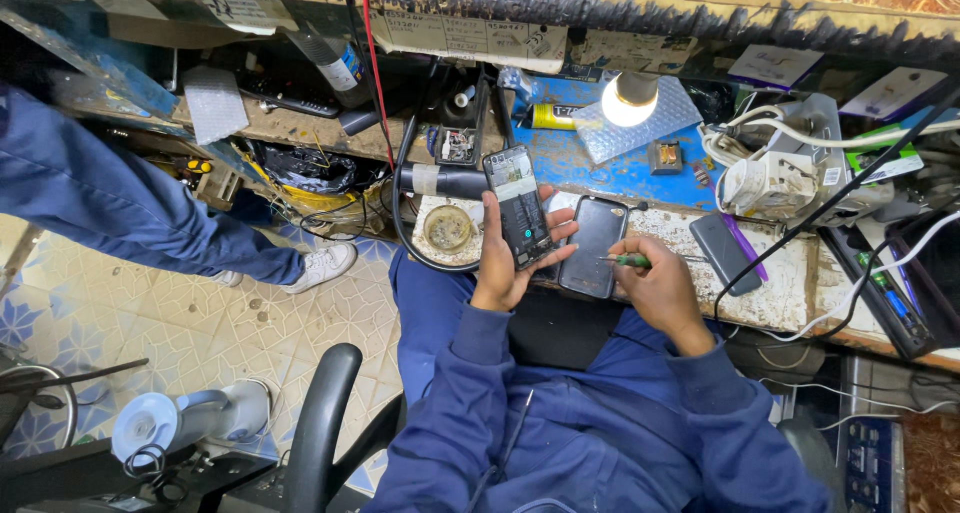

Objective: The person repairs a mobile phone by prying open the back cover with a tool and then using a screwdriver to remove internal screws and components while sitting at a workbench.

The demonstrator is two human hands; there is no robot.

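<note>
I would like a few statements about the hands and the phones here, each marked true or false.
1. The left hand holds an opened phone. True.
2. The right hand holds a hammer. False: it holds a green-handled screwdriver.
3. A dark phone cover lies on the bench between the hands. True.
4. The lamp is off. False: its bulb glows.
5. Another person's leg is on the right. False: it is on the left.

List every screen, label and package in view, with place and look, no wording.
Opened phone: held upright in left hand, dark internals, pale upper part.
Dark phone: flat on bench by right hand, which grips a green-handled screwdriver.
Grey phone: flat, right of it.
Yellow tube: blue shelf, dark label.
</note>
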